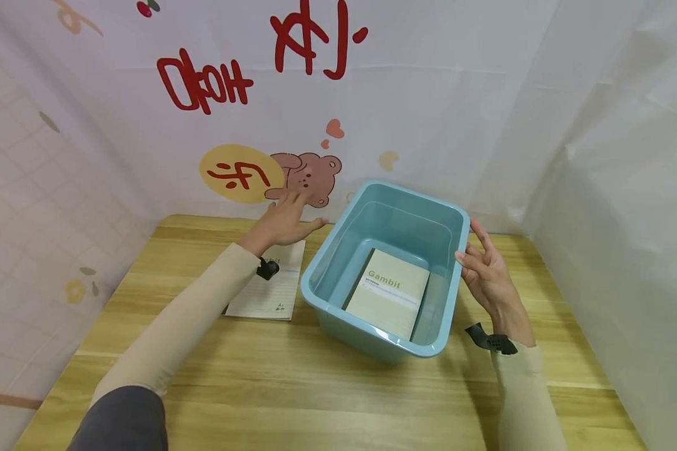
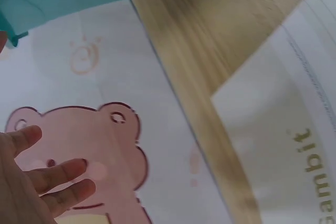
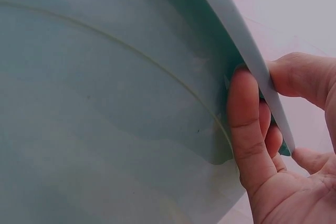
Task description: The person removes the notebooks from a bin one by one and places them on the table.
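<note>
A light blue plastic tub [image 1: 409, 216] is tilted over the wooden table, and a cream "Gambit" notebook [image 1: 389, 294] lies inside on its bottom. My right hand [image 1: 488, 272] grips the tub's right rim; in the right wrist view, the thumb and fingers [image 3: 247, 124] pinch the rim from both sides. To the left of the tub, my left hand [image 1: 282, 219] hovers with fingers spread and nothing held. Below it, a second cream notebook [image 1: 265, 291] lies on the table, partly covered by the hand and wrist. Those spread fingers [image 2: 63, 177] also appear in the left wrist view.
A wooden table [image 1: 259, 388] stretches under everything. Behind it hangs a white sheet [image 1: 429, 94] printed with red characters and a pink bear [image 1: 316, 172]. White sheeting [image 1: 626, 219] also borders the right side, and a grid-patterned sheet [image 1: 28, 219] the left.
</note>
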